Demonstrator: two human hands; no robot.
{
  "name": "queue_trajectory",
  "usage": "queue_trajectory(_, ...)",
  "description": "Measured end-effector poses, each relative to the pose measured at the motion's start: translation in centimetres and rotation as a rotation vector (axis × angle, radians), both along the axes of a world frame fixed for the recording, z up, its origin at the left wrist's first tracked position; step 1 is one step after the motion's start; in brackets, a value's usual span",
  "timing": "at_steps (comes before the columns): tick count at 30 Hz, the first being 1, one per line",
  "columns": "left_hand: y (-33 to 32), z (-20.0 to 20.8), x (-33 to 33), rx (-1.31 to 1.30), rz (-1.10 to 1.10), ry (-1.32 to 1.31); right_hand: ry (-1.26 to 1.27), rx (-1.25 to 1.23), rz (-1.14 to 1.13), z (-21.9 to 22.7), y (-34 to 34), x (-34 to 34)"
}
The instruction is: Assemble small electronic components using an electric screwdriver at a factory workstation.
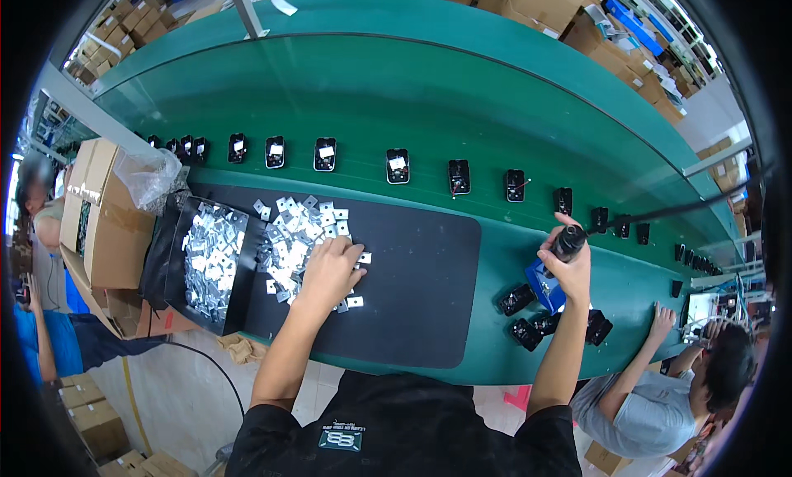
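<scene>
My left hand (330, 271) rests on a loose pile of small silvery metal plates (289, 238), each with a hole. Its fingers are apart and touch the plates on the black mat (412, 287); I see nothing gripped. To the right, my right hand (569, 267) is wrapped round a black corded electric screwdriver (569, 243), held above a small blue tray (540, 286). Several black device housings (517, 299) lie around that tray, partly hidden by my forearm.
Left of the pile, a black bin (239, 291) holds more plates. A row of black housings (398, 165) lies along the green conveyor (363, 106). An open cardboard box (124, 217) stands at far left. A co-worker in grey (652, 403) sits at right; another person (49, 337) is at left.
</scene>
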State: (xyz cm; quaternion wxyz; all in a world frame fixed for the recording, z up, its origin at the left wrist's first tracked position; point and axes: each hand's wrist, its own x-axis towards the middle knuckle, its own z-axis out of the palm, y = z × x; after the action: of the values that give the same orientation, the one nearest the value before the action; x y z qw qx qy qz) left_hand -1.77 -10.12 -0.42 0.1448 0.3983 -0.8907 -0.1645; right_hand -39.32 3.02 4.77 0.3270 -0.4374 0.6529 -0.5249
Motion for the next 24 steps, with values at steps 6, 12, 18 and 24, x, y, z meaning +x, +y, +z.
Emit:
queue_trajectory(6, -1.1, -0.1, -1.5, -0.099, -0.055, 0.008, -0.013, 0.057, -0.106, -1.6, 1.0, -1.1)
queue_trajectory(12, -3.5, 1.5, -8.2, -0.152, -0.229, 0.310, 0.022, -0.637, -0.117, 4.0, 7.0, -1.5)
queue_trajectory(18, -11.4, -0.4, -18.3, -0.140, -0.303, 0.207, -0.283, -0.942, 0.425, 7.2, 11.1, -1.2)
queue_trajectory(24, -12.3, -0.5, -17.8, 0.237, -0.376, -0.016, -0.506, -0.920, 0.613, 4.5, 10.2, 1.3)
